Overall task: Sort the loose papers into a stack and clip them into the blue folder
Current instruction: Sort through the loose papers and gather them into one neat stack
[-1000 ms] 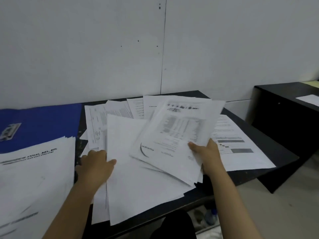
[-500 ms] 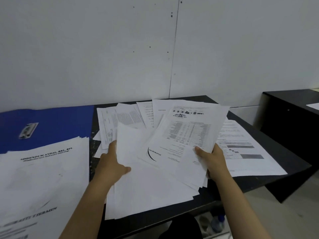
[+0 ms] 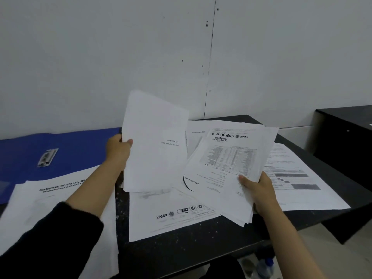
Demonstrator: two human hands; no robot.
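Left hand (image 3: 118, 148): we see it lifted above the tabletop (image 3: 181, 250), fingers clamped on the left edge of a mostly blank sheet (image 3: 155, 143) headed "LAMPIRAN 7", held nearly upright.
Right hand (image 3: 259, 190): we see its fingers clamped on the lower right edge of a fanned bundle of printed papers (image 3: 227, 168), raised and tilted, its top page upside down to us.
Loose sheets: we find one page with a row of logos (image 3: 171, 216) lying flat under both held lots, and a page with grey bars (image 3: 296, 178) flat at the right, beside the right hand.
Titled stack (image 3: 46, 200): we read "ADDENDUM ANDAL" on its top page; it lies at the left, overlapping the folder.
Blue folder (image 3: 80, 150): we see it open flat at the far left against the wall, its metal clip (image 3: 48, 157) bare.
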